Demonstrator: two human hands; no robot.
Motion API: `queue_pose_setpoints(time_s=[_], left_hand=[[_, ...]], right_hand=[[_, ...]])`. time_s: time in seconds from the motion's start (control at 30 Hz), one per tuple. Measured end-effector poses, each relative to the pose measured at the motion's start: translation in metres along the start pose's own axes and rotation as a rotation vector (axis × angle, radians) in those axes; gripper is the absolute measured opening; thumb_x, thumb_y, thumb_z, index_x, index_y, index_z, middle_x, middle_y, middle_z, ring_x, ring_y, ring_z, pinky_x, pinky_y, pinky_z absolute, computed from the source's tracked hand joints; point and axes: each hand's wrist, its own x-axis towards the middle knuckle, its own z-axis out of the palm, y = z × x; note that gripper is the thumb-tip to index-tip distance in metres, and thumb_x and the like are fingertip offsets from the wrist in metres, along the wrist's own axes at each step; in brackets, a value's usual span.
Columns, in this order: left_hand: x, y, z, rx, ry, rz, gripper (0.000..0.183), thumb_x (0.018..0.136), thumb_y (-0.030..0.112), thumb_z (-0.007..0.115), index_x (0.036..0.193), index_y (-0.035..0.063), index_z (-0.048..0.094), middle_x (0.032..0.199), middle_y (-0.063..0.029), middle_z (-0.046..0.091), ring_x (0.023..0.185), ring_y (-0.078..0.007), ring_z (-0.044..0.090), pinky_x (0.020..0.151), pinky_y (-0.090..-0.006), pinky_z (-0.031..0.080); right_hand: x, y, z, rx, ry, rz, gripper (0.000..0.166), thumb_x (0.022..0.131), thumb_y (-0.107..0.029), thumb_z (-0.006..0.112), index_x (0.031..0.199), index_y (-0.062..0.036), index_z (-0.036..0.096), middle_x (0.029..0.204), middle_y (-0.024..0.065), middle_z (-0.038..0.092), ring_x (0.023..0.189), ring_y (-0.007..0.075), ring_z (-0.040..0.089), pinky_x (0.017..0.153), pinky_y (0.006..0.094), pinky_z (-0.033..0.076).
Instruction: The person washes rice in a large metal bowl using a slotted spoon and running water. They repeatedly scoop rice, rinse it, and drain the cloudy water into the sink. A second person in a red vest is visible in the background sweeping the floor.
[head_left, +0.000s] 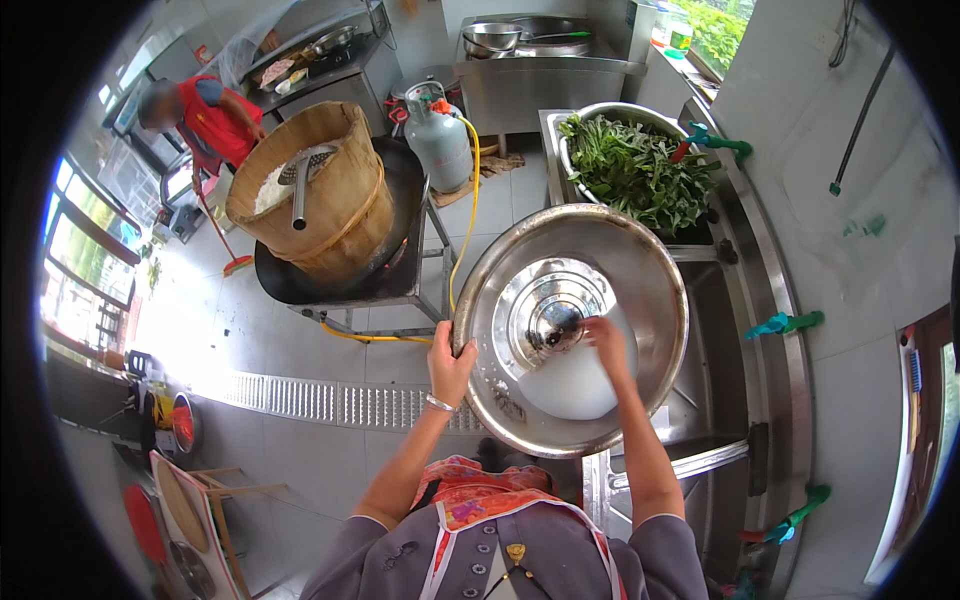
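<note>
A large steel basin (480, 300) is tilted in front of me, its right side over the sink. Cloudy white liquid (574, 386) pools in the lower right of its bowl, while shiny concentric rings show on the bare bottom. My left hand (451, 364) grips the left rim, thumb on the inner side. Inside the basin, my right hand (606, 345) is over the edge of the liquid, slightly blurred, with fingers pointing left and nothing visible in them. White bits cling to the wall near my left hand.
Leafy greens (637, 169) fill a basin beyond mine. Right is a steel sink (712, 337) with green taps (784, 324). Ahead left, a wooden steamer tub (322, 202) of rice sits in a wok near a gas cylinder (439, 142) and yellow hose (474, 202). A person (214, 120) sweeps.
</note>
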Motion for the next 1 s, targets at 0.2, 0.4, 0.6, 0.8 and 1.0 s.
queue_pose_setpoints(time_s=[0.2, 0.4, 0.6, 0.8, 1.0], left_hand=[[0.004, 0.013, 0.009, 0.008, -0.008, 0.005, 0.022, 0.073, 0.004, 0.058, 0.09, 0.0003, 0.045, 0.067, -0.002, 0.047, 0.06, -0.0071, 0.042, 0.053, -0.0228, 0.038], [0.003, 0.01, 0.007, 0.018, 0.005, 0.029, 0.021, 0.073, 0.003, 0.058, 0.089, 0.0003, 0.045, 0.068, -0.0018, 0.048, 0.06, -0.0057, 0.042, 0.053, -0.0218, 0.038], [0.002, 0.013, 0.004, 0.02, -0.026, 0.022, 0.022, 0.073, 0.003, 0.059, 0.091, 0.0006, 0.046, 0.068, -0.0016, 0.047, 0.06, -0.0059, 0.041, 0.053, -0.0218, 0.038], [0.0, 0.004, 0.002, 0.03, -0.01, 0.045, 0.022, 0.074, 0.003, 0.059, 0.091, 0.0004, 0.045, 0.068, -0.0018, 0.047, 0.06, -0.0061, 0.041, 0.053, -0.0217, 0.038], [0.002, 0.014, 0.007, 0.024, -0.023, 0.074, 0.021, 0.074, 0.003, 0.059, 0.09, 0.0004, 0.045, 0.066, -0.001, 0.046, 0.058, -0.0061, 0.04, 0.052, -0.0216, 0.038]], right_hand=[[0.004, 0.092, -0.047, -0.173, 0.236, 0.294, 0.02, 0.084, -0.016, 0.046, 0.076, 0.0004, 0.055, 0.057, 0.0052, 0.054, 0.049, 0.0148, 0.052, 0.044, 0.027, 0.04], [0.076, 0.001, 0.039, 0.906, 0.148, 0.393, 0.019, 0.085, -0.01, 0.046, 0.093, 0.0061, 0.053, 0.079, 0.0124, 0.06, 0.065, 0.0182, 0.059, 0.056, 0.0271, 0.049], [0.062, -0.041, 0.098, -0.362, -0.189, -0.191, 0.022, 0.086, -0.019, 0.048, 0.086, 0.0003, 0.058, 0.08, 0.0154, 0.062, 0.075, 0.0253, 0.059, 0.069, 0.0343, 0.045], [0.066, -0.053, 0.044, -0.254, 0.139, -0.134, 0.014, 0.079, -0.01, 0.051, 0.086, -0.0012, 0.059, 0.083, 0.0172, 0.06, 0.077, 0.0324, 0.058, 0.072, 0.0383, 0.045], [0.043, -0.039, 0.066, -0.474, -0.116, -0.493, 0.017, 0.073, 0.0, 0.046, 0.082, -0.0031, 0.06, 0.083, 0.0192, 0.057, 0.08, 0.036, 0.055, 0.072, 0.0409, 0.045]])
